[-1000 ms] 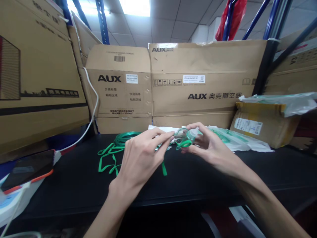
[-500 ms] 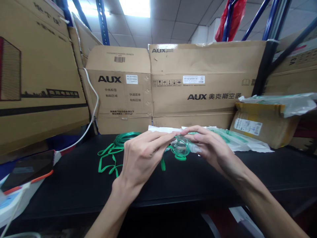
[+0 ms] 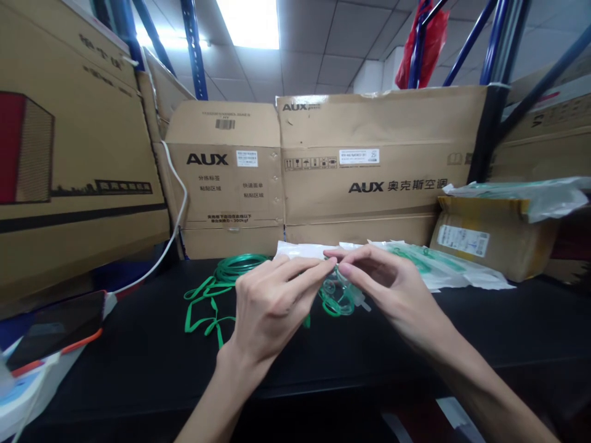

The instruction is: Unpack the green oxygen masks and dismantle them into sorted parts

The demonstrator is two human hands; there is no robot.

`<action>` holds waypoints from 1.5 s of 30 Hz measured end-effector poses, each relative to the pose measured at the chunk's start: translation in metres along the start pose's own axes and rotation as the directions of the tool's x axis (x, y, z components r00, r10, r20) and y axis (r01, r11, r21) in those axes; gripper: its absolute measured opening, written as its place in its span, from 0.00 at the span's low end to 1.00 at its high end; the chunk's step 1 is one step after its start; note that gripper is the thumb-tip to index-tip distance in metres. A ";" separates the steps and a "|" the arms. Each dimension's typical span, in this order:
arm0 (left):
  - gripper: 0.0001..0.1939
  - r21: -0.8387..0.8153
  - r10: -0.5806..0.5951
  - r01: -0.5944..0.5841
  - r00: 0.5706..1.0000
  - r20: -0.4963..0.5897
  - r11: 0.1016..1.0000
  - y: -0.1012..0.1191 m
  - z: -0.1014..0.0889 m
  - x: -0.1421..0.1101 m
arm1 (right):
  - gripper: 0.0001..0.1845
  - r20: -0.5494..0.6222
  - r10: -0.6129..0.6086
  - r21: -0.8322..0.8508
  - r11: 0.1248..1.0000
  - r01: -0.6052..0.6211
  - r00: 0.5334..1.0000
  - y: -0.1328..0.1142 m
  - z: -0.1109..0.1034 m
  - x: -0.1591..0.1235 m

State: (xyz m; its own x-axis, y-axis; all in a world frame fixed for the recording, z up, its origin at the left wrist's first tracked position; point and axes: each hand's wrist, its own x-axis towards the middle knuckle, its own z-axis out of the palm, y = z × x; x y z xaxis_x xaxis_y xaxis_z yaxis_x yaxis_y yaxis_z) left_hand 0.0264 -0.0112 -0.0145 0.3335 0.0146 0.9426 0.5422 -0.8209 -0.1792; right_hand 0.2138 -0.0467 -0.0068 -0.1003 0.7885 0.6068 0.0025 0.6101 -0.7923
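Observation:
A clear green-tinted oxygen mask (image 3: 336,295) hangs between my hands, with a green band and a whitish connector at its lower right. My left hand (image 3: 277,298) pinches the mask's upper edge, its fingers pressed together and pointing right. Facing it, my right hand (image 3: 388,280) has thumb and forefinger closed at the same upper edge; the exact grip point is partly covered by the fingers. Left of my left hand lie a coil of green tubing (image 3: 240,267) and a loose green elastic strap (image 3: 203,323) on the black table (image 3: 152,381).
White and clear packages (image 3: 443,271) with green items lie behind my right hand. A small carton (image 3: 494,246) carries another package. Large cardboard boxes (image 3: 231,184) wall off the back. At left are a phone (image 3: 60,326) and a white cable (image 3: 178,203).
The mask has turned and now hangs lower, below my fingertips. My right hand has moved from around its side to a pinch at the top, beside my left fingers. The view tilted slightly.

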 end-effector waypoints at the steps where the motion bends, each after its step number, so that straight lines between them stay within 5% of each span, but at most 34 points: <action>1: 0.11 -0.042 -0.038 0.038 0.999 0.003 0.998 0.001 0.000 0.001 | 0.06 -0.011 -0.018 -0.012 1.000 0.018 1.000 0.000 0.001 0.000; 7: 0.13 -0.320 -0.196 0.228 0.972 0.128 0.920 0.007 -0.006 0.010 | 0.04 -0.014 -0.075 -0.037 0.997 0.074 0.997 -0.001 0.003 -0.001; 15: 0.11 -0.413 -0.352 0.443 0.893 0.279 0.796 0.012 -0.008 0.013 | 0.04 -0.021 -0.139 -0.063 0.988 0.138 0.990 0.000 0.009 -0.006; 32: 0.11 -0.202 -0.293 0.322 0.942 0.162 0.925 0.006 -0.016 0.010 | 0.03 -0.119 -0.222 -0.227 0.955 0.191 0.968 -0.016 -0.008 -0.007; 39: 0.10 -0.171 -0.264 0.293 0.948 0.176 0.941 0.009 -0.012 0.010 | 0.05 -0.043 -0.146 -0.167 0.976 0.137 0.988 -0.007 -0.002 -0.007; 45: 0.13 -0.155 -0.245 0.280 0.946 0.210 0.947 0.012 -0.009 0.009 | 0.05 -0.095 -0.097 -0.178 0.981 0.079 0.991 -0.001 0.002 -0.007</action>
State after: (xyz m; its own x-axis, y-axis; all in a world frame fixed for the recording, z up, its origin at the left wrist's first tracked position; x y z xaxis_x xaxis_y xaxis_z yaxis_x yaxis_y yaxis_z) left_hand 0.0289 -0.0259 -0.0062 0.3451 0.3350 0.8767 0.4873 -0.8623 0.1377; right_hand 0.2127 -0.0526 -0.0103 -0.0052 0.7297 0.6837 0.1716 0.6743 -0.7183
